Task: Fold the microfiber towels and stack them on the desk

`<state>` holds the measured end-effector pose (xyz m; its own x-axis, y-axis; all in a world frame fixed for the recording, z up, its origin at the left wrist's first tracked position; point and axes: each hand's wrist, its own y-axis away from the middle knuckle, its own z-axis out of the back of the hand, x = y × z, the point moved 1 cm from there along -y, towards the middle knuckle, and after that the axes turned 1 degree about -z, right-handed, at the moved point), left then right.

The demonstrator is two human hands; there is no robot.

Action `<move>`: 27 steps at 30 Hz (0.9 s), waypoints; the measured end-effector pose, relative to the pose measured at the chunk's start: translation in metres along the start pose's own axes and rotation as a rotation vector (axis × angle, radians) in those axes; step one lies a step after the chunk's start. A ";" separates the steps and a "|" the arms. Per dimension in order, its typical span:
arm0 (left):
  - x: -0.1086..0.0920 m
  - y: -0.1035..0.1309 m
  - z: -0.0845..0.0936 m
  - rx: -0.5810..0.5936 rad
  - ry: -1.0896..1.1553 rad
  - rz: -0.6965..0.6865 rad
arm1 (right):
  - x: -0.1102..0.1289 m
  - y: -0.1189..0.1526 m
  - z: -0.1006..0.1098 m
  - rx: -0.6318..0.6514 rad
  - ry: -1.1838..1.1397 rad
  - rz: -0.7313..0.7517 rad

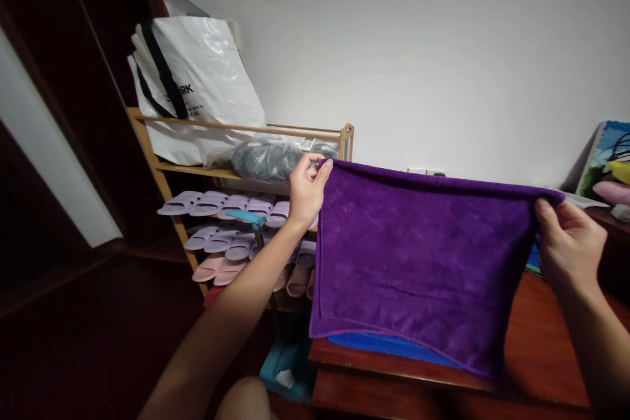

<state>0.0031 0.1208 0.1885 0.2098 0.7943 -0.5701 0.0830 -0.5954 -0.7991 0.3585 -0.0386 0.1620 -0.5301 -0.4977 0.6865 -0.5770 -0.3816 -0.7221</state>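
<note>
A purple towel (418, 256), folded over along its top edge, hangs stretched between my two hands. My left hand (309, 187) pinches its upper left corner between thumb and fingers. At the upper right corner, my right hand (571, 236) is closed on the cloth. The towel's lower edge hangs just over the front of a reddish-brown wooden table (536, 341). Beneath it, partly covered, lies something flat and blue (394, 346), perhaps cloth; I cannot make out its full shape.
Left of the table stands a wooden shoe rack (236, 126) with rows of lilac and pink slippers (211, 267). A large white bag (207, 72) and a plastic-wrapped grey bundle (268, 161) rest on top. A blue-handled dustpan (275, 367) is on the floor. Colourful items (613, 177) sit far right.
</note>
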 end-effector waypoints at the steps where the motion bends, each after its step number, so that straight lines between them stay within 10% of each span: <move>1: 0.005 -0.003 0.000 0.004 -0.029 0.012 | -0.002 -0.003 -0.003 0.023 0.001 -0.025; 18: 0.178 0.020 -0.022 0.272 -0.634 0.801 | -0.193 0.000 -0.072 0.446 0.295 -0.693; 27: 0.217 0.062 -0.039 0.458 -0.929 0.669 | -0.245 0.031 -0.108 0.578 0.591 -0.538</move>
<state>0.0914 0.2516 0.0232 -0.7079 0.2447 -0.6625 -0.1627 -0.9693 -0.1842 0.4038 0.1553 -0.0190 -0.6018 0.2636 0.7539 -0.5233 -0.8433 -0.1228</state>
